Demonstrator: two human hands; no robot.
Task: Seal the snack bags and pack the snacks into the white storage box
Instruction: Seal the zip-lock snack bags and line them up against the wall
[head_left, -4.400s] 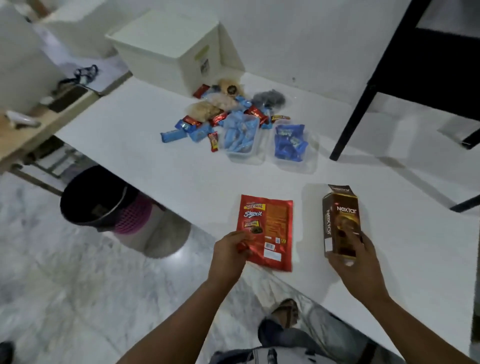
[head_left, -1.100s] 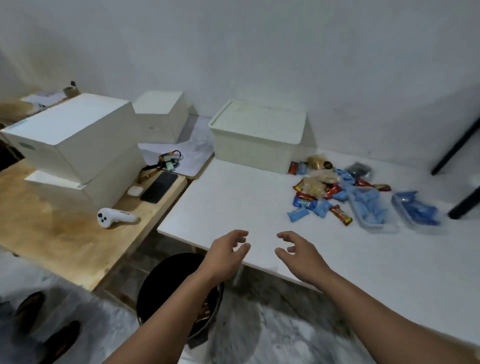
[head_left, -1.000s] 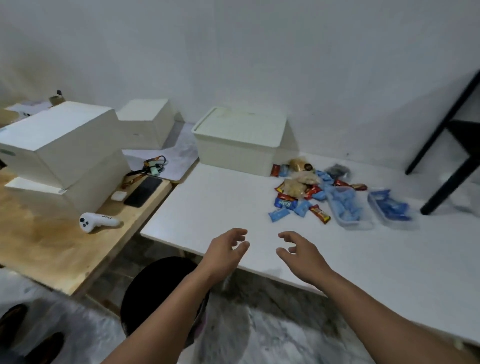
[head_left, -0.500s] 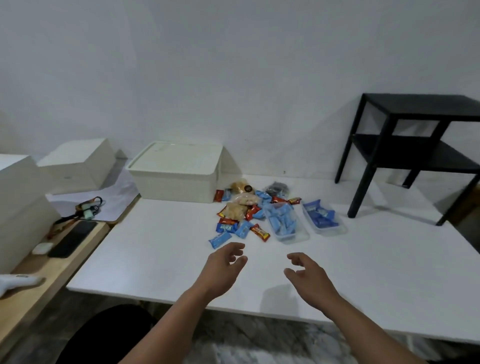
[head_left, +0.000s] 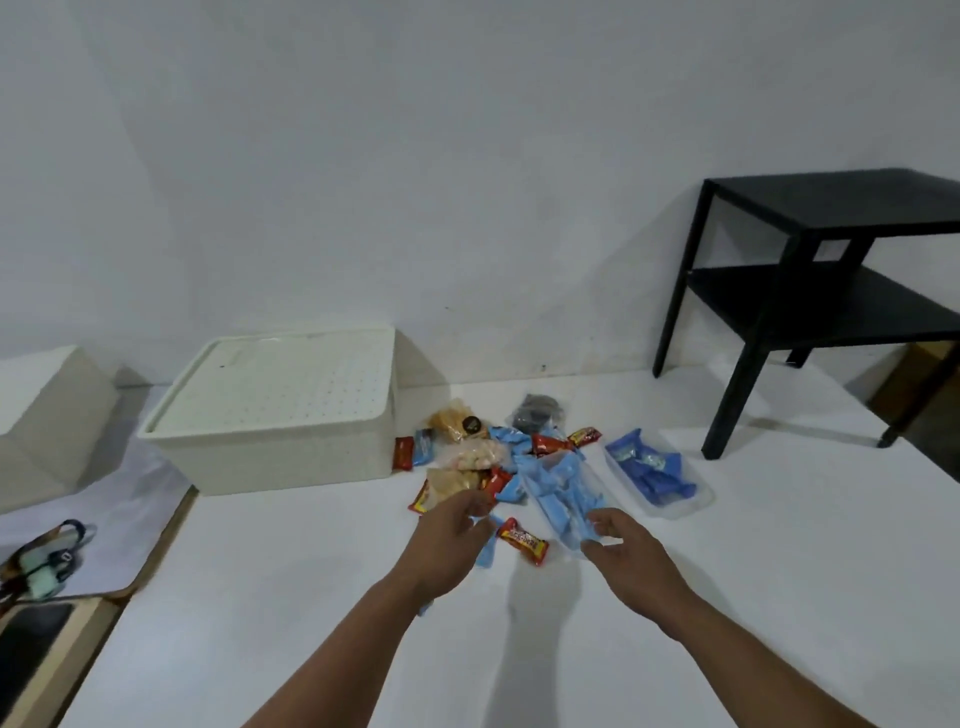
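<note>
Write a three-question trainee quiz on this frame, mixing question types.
1. True or false: the lidded white plastic storage box is open.
2. Which lies between the two hands? A) red-wrapped candy bar B) black phone C) green cup
3. Fill in: the clear zip bag of dark blue packets lies nearest the black two-tier side ____.

Key:
1. False; the lid is on.
2. A; it lies on the white table between the left hand and the right hand.
3. table
</note>
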